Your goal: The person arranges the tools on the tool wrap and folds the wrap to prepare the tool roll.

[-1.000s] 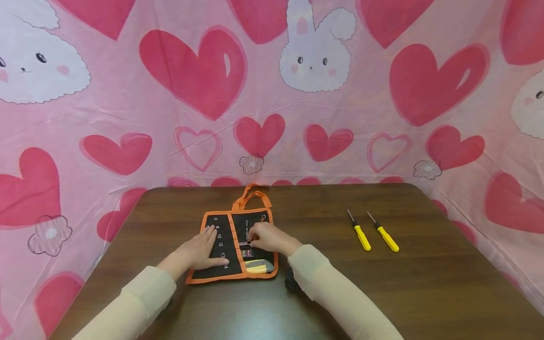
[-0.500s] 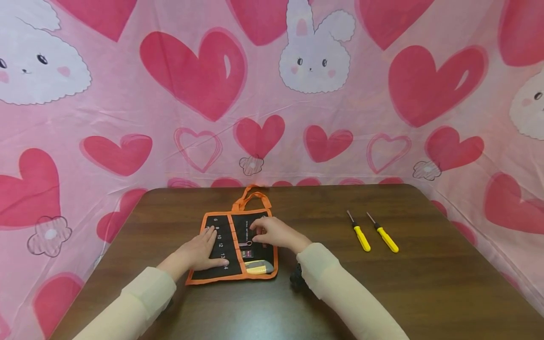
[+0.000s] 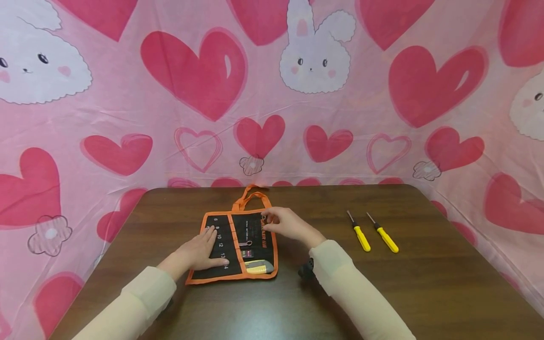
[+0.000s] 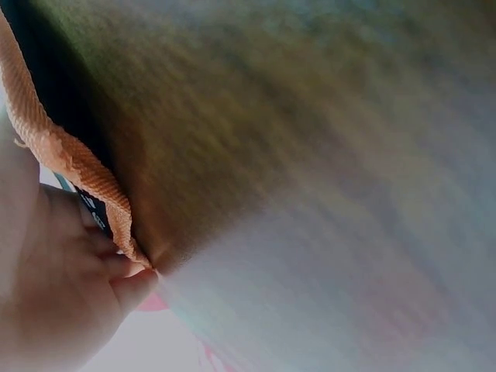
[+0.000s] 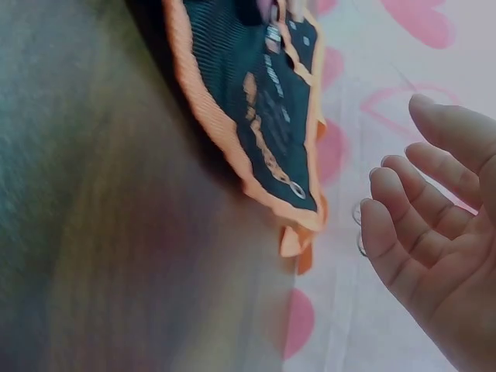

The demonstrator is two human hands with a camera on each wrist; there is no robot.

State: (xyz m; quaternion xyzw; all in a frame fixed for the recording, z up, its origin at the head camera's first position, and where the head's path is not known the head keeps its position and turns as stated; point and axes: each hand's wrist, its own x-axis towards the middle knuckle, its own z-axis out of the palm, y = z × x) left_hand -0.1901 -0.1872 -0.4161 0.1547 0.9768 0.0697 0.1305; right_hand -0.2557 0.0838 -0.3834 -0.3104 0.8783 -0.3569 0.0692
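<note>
A black fabric tool pouch (image 3: 226, 271) with orange trim lies unfolded on the table, its left panel printed with numbers. My left hand (image 3: 197, 250) rests flat on that panel with fingers spread; the left wrist view shows the fingers by the orange edging (image 4: 93, 174). Over the pouch's upper right edge, my right hand (image 3: 289, 225) hovers with loosely bent fingers and nothing in them; its palm (image 5: 442, 240) shows bare in the right wrist view. In the pouch's right-hand pockets sit a yellow and grey utility knife (image 3: 259, 267), a small flat pack (image 3: 247, 253) and a small ring-ended tool (image 3: 248, 243).
Two screwdrivers with yellow handles, a left one (image 3: 361, 237) and a right one (image 3: 387, 240), lie side by side at the table's right. An orange strap handle (image 3: 250, 198) extends from the pouch's far edge. A pink heart-patterned cloth (image 3: 361, 104) hangs behind the brown table (image 3: 310, 203).
My right hand has let go of the small ring-ended tool in the pocket and moved up and to the right, uncovering the orange lettering. My left hand has stayed in place.
</note>
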